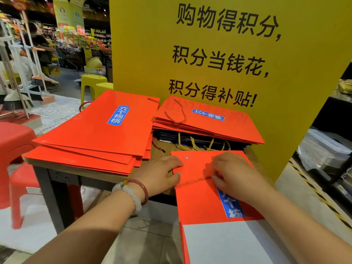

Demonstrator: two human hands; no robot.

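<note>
A flat red paper bag (198,202) with a blue label lies half over the front edge of a small wooden table (76,169). Its top has a metal eyelet (187,157). A red-gold rope handle (192,181) runs across the bag. My left hand (162,174), with bead bracelets at the wrist, grips the bag's left edge, thumb on its face. My right hand (232,174) pinches the rope's right end with curled fingers. A white sheet (226,242) covers the bag's near part.
A stack of flat red bags (95,136) fills the table's left side and another stack (209,122) lies at the back over dark bags with gold rope handles (200,143). A yellow sign board (219,54) stands behind. Red stools (13,141) stand left.
</note>
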